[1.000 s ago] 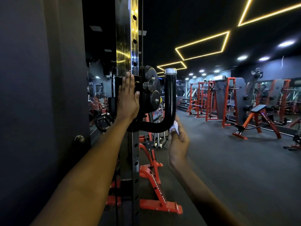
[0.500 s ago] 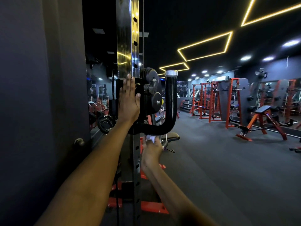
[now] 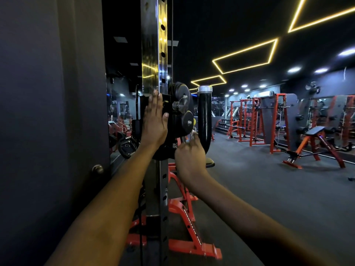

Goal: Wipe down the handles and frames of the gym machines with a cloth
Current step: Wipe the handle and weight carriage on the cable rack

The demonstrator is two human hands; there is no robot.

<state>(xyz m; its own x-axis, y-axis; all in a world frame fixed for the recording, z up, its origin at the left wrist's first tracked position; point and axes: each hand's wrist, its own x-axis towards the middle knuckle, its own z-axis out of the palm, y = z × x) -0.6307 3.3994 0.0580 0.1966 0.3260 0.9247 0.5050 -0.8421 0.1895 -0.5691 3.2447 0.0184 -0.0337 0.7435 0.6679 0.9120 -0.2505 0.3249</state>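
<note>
Since a second ago the right hand [image 3: 189, 156] has left the outer side of the curved black handle [image 3: 205, 120] and come in under its bend, to the inner side between the handle and the pulley carriage [image 3: 175, 114]. Its fingers are curled up against the foot of the handle; the cloth itself is hidden behind the hand, so whether the fingers pinch it cannot be told from this view.

The handle stands upright, capped by a silver collar [image 3: 204, 89], and curves at the bottom into the carriage on the steel upright [image 3: 153, 45]. The left hand [image 3: 154, 121] has stayed where it was: flat, fingers straight and together, palm pressed on the black carriage at the upright, thumb out to the right.

Just below the hands, an orange frame [image 3: 184, 217] sits on the dark floor at the foot of the upright. A dark wall with a round knob [image 3: 97, 169] fills the left. Well apart across the floor, an orange bench [image 3: 315, 143] and orange racks [image 3: 255, 120] line the far side under yellow ceiling strips [image 3: 245, 56].
</note>
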